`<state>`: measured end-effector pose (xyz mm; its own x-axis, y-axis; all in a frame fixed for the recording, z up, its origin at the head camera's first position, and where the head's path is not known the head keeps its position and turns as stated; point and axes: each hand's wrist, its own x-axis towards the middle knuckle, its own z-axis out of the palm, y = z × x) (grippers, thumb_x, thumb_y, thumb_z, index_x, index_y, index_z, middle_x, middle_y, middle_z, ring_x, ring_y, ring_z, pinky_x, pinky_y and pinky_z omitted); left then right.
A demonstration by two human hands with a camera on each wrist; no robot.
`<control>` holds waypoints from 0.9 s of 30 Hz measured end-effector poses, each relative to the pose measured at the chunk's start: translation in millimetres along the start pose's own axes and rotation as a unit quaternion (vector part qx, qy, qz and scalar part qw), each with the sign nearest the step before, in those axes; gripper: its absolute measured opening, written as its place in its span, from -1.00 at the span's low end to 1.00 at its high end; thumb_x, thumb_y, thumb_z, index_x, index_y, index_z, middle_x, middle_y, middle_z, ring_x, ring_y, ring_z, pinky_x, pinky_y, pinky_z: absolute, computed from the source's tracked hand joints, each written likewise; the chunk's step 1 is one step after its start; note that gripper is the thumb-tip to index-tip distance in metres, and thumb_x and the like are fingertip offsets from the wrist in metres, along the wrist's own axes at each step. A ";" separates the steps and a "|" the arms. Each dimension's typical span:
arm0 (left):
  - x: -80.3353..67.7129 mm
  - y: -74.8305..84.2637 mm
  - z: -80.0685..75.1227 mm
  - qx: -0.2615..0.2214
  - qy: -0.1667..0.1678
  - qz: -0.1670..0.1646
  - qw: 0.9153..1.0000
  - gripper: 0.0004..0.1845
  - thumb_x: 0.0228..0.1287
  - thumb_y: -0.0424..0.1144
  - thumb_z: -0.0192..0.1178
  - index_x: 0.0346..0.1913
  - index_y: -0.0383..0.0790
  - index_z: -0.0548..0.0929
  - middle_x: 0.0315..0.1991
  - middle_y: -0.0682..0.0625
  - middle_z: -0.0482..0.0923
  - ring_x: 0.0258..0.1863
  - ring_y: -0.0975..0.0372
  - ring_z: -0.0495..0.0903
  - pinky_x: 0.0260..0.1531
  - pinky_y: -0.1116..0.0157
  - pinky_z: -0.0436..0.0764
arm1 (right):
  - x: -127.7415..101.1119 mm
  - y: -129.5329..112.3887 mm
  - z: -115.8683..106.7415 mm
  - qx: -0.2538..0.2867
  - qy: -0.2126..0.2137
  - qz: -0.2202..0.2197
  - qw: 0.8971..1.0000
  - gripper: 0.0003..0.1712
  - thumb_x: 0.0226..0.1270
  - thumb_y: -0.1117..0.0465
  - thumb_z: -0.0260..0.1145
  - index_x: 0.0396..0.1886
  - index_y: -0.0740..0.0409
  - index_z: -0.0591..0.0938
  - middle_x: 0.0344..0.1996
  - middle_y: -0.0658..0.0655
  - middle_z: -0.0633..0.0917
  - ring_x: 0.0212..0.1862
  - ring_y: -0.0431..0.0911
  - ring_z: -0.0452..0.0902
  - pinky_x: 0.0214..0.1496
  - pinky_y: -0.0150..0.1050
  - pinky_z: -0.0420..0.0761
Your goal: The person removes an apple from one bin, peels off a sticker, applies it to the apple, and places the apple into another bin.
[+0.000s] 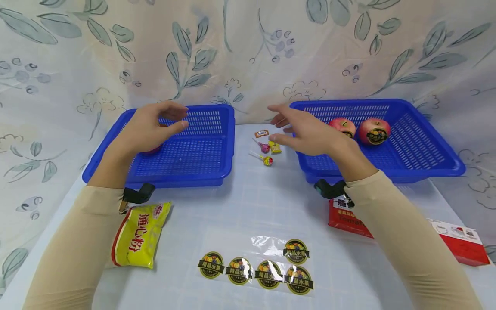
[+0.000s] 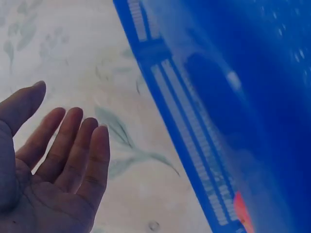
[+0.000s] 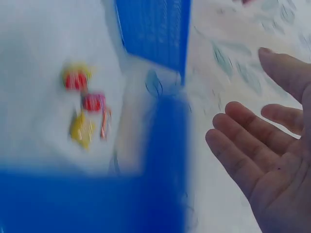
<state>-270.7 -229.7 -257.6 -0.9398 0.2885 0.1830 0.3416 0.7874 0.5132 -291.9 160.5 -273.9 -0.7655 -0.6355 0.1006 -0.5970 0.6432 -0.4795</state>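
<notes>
My left hand (image 1: 155, 127) hovers over the left blue basket (image 1: 228, 146), fingers relaxed and holding nothing. Behind that hand a red fruit (image 1: 153, 150) in the basket is mostly hidden. My right hand (image 1: 310, 131), also with nothing in it, hangs over the near left side of the right blue basket (image 1: 445, 159). Two red apples sit in this basket; the right apple (image 1: 373, 130) bears a round black-and-gold sticker, and the left apple (image 1: 342, 125) is partly covered by the hand. In both wrist views the palms show bare, with fingers loosely extended.
Between the baskets lie two lollipops (image 1: 267, 160), a yellow candy (image 1: 275, 147) and an orange-brown wrapped candy (image 1: 261, 133). Nearer are a yellow bag (image 1: 139, 237), a sheet of round stickers (image 1: 239, 271), a red packet (image 1: 345, 219) and a red-and-white box (image 1: 463, 241). Patterned cloth (image 1: 240, 51) hangs behind.
</notes>
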 end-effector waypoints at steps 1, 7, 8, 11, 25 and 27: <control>0.7 -4.1 -2.5 -0.001 0.004 -0.005 1.000 -0.45 0.49 0.06 0.20 0.37 -0.17 0.52 0.27 -0.20 0.59 0.30 -0.08 0.51 0.30 -0.22 0.45 | 4.4 -3.6 6.7 0.012 -0.002 -0.007 1.000 -0.11 0.50 -0.08 0.29 0.64 0.04 0.10 0.31 0.12 0.56 0.35 0.00 0.48 0.37 0.00 0.54; 3.1 -31.2 -11.2 -0.007 0.014 -0.037 0.999 -0.40 0.46 0.05 0.24 0.39 -0.22 0.49 0.29 -0.26 0.54 0.32 -0.13 0.47 0.34 -0.25 0.38 | 22.8 -20.2 38.8 0.056 -0.029 -0.024 0.998 -0.09 0.52 -0.10 0.26 0.65 0.03 0.03 0.20 0.09 0.59 0.24 -0.05 0.58 0.31 -0.07 0.60; 3.3 -35.7 -12.4 -0.001 0.012 -0.044 0.999 -0.39 0.46 0.05 0.24 0.40 -0.23 0.48 0.31 -0.27 0.53 0.33 -0.15 0.46 0.34 -0.25 0.37 | 25.1 -22.2 43.6 0.059 -0.032 -0.026 0.997 -0.10 0.53 -0.11 0.25 0.64 0.02 0.03 0.18 0.08 0.60 0.21 -0.06 0.60 0.29 -0.08 0.62; 3.7 -48.8 -17.1 0.021 0.004 -0.061 0.998 -0.35 0.46 0.05 0.24 0.43 -0.26 0.45 0.33 -0.32 0.49 0.34 -0.20 0.43 0.34 -0.28 0.36 | 30.7 -28.0 57.9 0.072 -0.040 -0.034 0.996 -0.10 0.54 -0.11 0.24 0.64 0.06 0.03 0.12 0.07 0.63 0.13 -0.11 0.64 0.22 -0.14 0.65; 3.1 -75.5 -56.4 0.010 -0.097 -0.161 0.982 -0.09 0.44 0.24 0.14 0.63 -0.19 0.10 0.50 -0.42 0.23 0.44 -0.34 0.24 0.30 -0.40 0.31 | 42.0 -39.6 101.6 0.141 -0.022 -0.023 0.990 -0.14 0.50 -0.08 0.31 0.60 0.16 0.21 -0.04 0.09 0.71 0.02 -0.09 0.69 0.08 -0.19 0.69; 2.5 -85.0 -59.7 -0.001 -0.113 -0.180 0.977 -0.06 0.45 0.24 0.14 0.64 -0.20 0.04 0.52 -0.42 0.17 0.43 -0.35 0.23 0.31 -0.39 0.31 | 42.7 -40.1 103.1 0.151 -0.022 -0.020 0.988 -0.15 0.49 -0.07 0.32 0.60 0.17 0.23 -0.05 0.07 0.71 0.03 -0.11 0.67 0.06 -0.20 0.68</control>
<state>-302.4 -328.4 -250.7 -0.9743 0.1065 -0.1983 -0.0105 0.8587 0.5124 -276.0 63.6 -340.3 -0.7274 -0.6802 0.0906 -0.5231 0.4641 -0.7148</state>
